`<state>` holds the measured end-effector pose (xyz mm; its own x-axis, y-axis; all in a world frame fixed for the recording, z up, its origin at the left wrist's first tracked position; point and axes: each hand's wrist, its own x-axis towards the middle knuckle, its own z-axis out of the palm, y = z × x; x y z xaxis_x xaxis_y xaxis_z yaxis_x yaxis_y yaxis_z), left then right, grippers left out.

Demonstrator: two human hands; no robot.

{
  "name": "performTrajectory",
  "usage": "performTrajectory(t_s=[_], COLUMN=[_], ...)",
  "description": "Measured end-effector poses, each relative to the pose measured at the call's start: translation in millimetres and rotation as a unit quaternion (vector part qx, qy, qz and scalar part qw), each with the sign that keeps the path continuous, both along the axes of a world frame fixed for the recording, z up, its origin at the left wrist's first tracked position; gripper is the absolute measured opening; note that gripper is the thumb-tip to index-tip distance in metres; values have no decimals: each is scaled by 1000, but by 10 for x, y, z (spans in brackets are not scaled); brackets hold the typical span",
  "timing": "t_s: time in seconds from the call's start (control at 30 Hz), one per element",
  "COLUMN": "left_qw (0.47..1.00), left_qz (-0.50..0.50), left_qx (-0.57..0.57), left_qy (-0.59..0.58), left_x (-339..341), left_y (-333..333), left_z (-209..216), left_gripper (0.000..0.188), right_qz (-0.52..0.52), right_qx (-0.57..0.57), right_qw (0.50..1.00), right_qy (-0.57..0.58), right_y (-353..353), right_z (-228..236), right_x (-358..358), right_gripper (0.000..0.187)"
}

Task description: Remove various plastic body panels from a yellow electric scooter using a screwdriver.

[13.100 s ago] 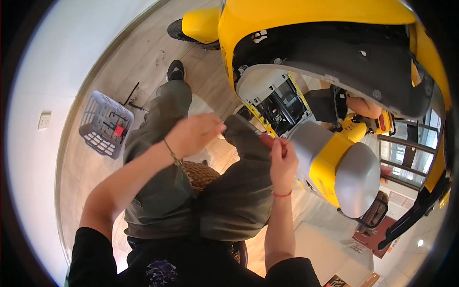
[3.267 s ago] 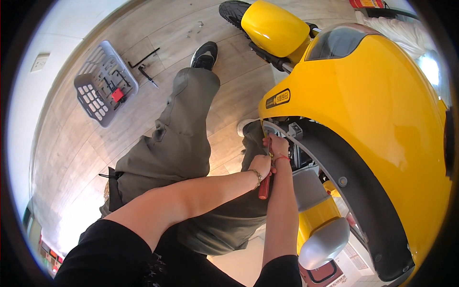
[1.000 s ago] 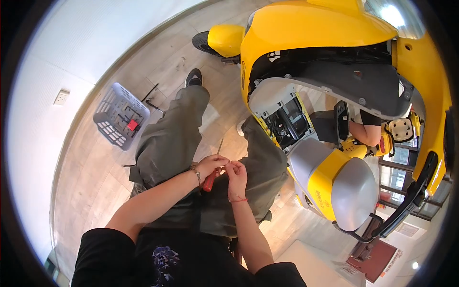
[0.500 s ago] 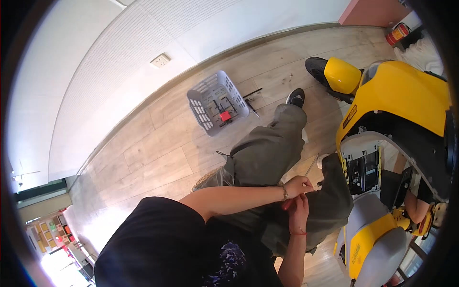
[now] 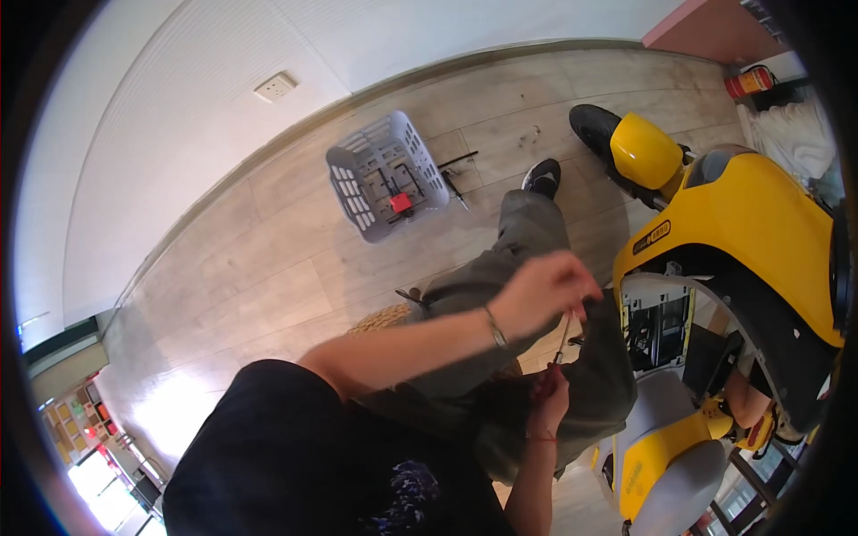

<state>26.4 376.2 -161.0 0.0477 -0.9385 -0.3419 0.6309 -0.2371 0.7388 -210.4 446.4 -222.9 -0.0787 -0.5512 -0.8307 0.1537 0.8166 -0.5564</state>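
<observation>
We sit on the floor beside the yellow scooter (image 5: 760,223), its side panel off w/ the open bay (image 5: 657,322) facing us. Grey basket (image 5: 386,188) sits well apart, near the wall. Our left hand (image 5: 545,290) is blurred, fingers pinched on the top of a thin screwdriver (image 5: 563,338) held over our lap. Our right hand (image 5: 547,397) grips its red handle from below.

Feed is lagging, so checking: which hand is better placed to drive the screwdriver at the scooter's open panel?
Probably the right hand: it grips the screwdriver by its red handle, below the shaft. The left hand only pinches the shaft near its upper end, beside the scooter's open panel.
</observation>
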Motion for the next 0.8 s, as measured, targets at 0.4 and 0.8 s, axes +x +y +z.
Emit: performTrajectory(t_s=[0.4,0.8], left_qw=[842,852], left_qz=[321,-115], left_qx=[404,366], left_qy=[-158,-357], left_x=[1948,1787], left_y=[728,877], left_z=[-3578,-3496], left_gripper=[14,22], right_qz=[37,71], right_qx=[43,53], right_qw=[998,996], right_qy=[-2,9], right_y=[-19,-117], right_z=[-91,-135], right_x=[18,-6], right_gripper=[23,25])
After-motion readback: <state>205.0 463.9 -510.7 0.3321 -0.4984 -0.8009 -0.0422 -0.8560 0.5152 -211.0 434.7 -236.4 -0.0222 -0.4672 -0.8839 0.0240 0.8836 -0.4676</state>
